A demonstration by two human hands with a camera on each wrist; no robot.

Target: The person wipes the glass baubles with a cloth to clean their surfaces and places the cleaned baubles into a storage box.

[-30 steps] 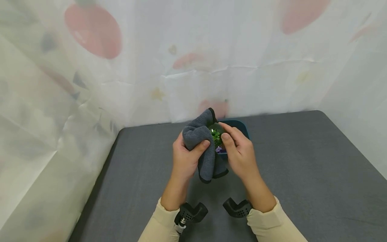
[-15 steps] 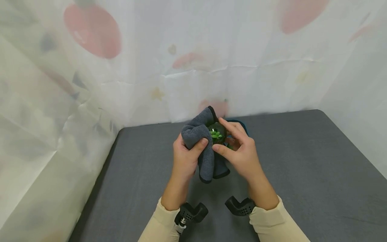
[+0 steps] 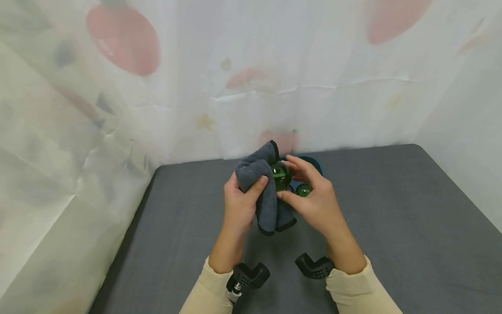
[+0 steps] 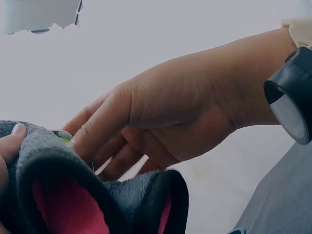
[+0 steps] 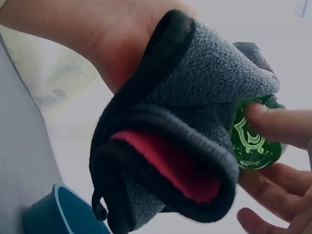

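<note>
Right hand has rolled outward since the earlier frame, uncovering a second green ball in the blue bowl under it. Green glass ball is round, no long axis; it sits between the two grips, above the desk. Right fingertips pinch it, palm turned left. Left hand clutches the grey cloth, thumb on top, cloth pressed to the ball's left side, hanging down lengthwise.
</note>
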